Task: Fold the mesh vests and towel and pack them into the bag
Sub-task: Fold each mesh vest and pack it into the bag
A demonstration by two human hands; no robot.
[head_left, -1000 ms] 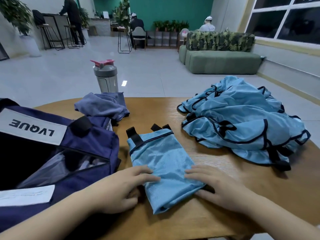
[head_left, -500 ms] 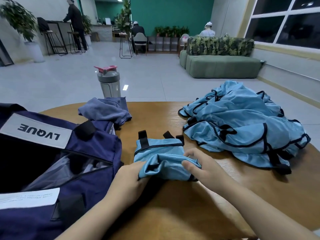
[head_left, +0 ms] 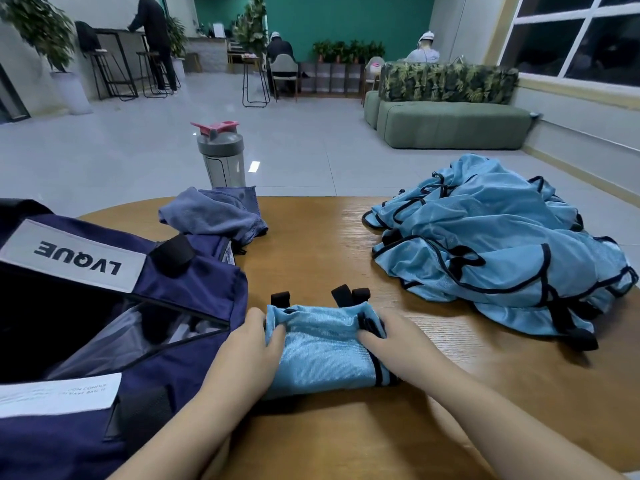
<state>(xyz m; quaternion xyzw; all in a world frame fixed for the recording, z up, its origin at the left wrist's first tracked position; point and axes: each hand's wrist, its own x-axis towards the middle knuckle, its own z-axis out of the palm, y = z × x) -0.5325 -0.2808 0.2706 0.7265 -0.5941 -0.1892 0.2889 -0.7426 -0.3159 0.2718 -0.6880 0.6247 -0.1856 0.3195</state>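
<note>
At nine o'clock the navy bag (head_left: 194,292) lies open on the table (head_left: 311,244). At eleven o'clock a crumpled towel (head_left: 211,216) rests against the bag, with a shaker bottle (head_left: 223,157) beyond it. At six o'clock the left hand (head_left: 251,355) and right hand (head_left: 391,344) grip the ends of a folded vest (head_left: 322,351), fingers curled over its upper fold. At two o'clock a pile of vests (head_left: 491,251) lies apart, unfolded.

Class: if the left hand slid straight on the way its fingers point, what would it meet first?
The left hand points up and right across the folded mesh vest it grips, so probably the right hand on the other end, though depth is unclear.
</note>
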